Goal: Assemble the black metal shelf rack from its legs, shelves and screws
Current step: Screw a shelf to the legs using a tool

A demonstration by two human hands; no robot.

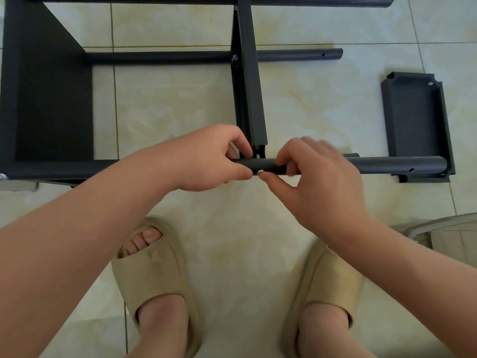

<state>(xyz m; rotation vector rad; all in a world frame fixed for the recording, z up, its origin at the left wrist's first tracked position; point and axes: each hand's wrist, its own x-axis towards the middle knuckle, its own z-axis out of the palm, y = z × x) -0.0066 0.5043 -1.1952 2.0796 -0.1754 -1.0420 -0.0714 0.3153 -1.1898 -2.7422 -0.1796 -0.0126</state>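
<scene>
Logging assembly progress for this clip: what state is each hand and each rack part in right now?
left hand: grips the near leg.
right hand: fingers pinch the screw.
screw: at the near leg's side, depth unclear.
near leg: horizontal, right end over the loose shelf.
middle shelf: stands on edge, meeting the near leg.
loose shelf: flat on the floor, hollow side up.

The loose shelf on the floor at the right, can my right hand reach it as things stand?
Probably yes: the loose shelf lies uncovered to the right of the right hand, nothing between them. But that hand is pinching a screw at the leg, whose end crosses the shelf's near edge.
</scene>
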